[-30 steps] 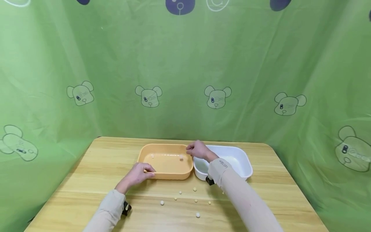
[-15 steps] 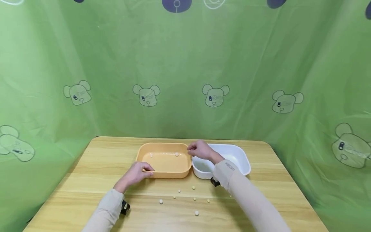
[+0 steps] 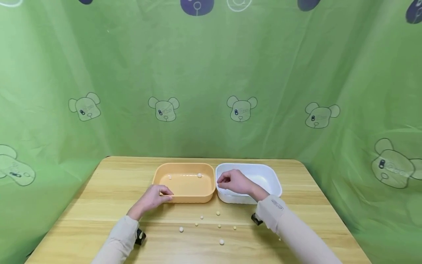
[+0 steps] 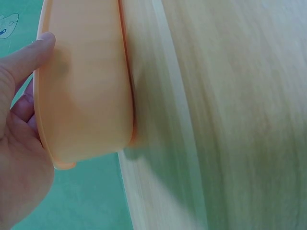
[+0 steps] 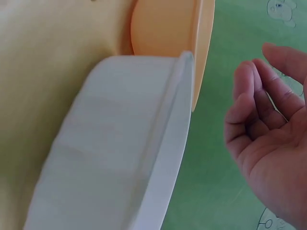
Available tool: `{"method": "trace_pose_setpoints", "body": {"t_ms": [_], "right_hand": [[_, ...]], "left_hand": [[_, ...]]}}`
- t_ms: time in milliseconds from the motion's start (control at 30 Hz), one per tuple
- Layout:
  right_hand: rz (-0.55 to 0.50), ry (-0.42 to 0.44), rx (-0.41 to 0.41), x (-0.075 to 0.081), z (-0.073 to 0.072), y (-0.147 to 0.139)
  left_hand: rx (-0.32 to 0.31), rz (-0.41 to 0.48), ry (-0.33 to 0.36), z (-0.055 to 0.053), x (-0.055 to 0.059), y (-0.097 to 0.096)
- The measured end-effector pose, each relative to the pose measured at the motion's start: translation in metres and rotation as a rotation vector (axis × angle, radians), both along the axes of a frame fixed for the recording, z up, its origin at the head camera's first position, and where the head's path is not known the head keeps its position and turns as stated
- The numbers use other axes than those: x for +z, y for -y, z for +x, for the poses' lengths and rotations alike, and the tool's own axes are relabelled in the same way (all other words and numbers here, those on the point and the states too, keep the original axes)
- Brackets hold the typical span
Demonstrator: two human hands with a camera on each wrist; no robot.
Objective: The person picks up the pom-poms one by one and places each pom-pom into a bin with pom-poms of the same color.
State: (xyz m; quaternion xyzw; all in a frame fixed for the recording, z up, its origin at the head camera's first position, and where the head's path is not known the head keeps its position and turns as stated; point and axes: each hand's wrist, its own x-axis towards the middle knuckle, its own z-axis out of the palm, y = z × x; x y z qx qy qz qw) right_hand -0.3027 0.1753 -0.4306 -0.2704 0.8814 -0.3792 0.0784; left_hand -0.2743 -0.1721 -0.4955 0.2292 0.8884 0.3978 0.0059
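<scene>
L hand [image 3: 152, 198]: pinching near rim of orange tray [image 3: 194, 200], smooth, rounded-rect.; L wrist view adds thumb on outer wall, fingers inside. Two wht. balls [image 3: 199, 175]: in tray, head view only. Loose sm. balls [image 3: 181, 229], wht. & yel.: on wood-grain table [image 3: 165, 253], btwn. arms. Wht. tub [image 3: 230, 199]: rounded, smooth, just beside tray. R hand [image 3: 236, 181]: over tub, fingers loosely curled, grip empty; R wrist view shows thumb apart.

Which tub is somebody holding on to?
The orange tub, on the left. The left hand pinches its near rim, while the right hand hovers over the white tub without gripping it.
</scene>
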Motion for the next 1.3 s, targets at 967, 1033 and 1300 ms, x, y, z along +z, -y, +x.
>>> {"method": "trace_pose_setpoints", "body": {"t_ms": [967, 1033, 1300], "right_hand": [[0.018, 0.046, 0.220, -0.038, 0.081, -0.021], [0.029, 0.051, 0.229, -0.040, 0.086, -0.021], [0.058, 0.083, 0.276, -0.050, 0.099, -0.020]], "left_hand": [[-0.015, 0.011, -0.014, 0.000, -0.001, 0.000], [-0.012, 0.012, -0.013, 0.000, -0.001, 0.000], [-0.008, 0.004, 0.000, 0.000, 0.000, 0.000]]}}
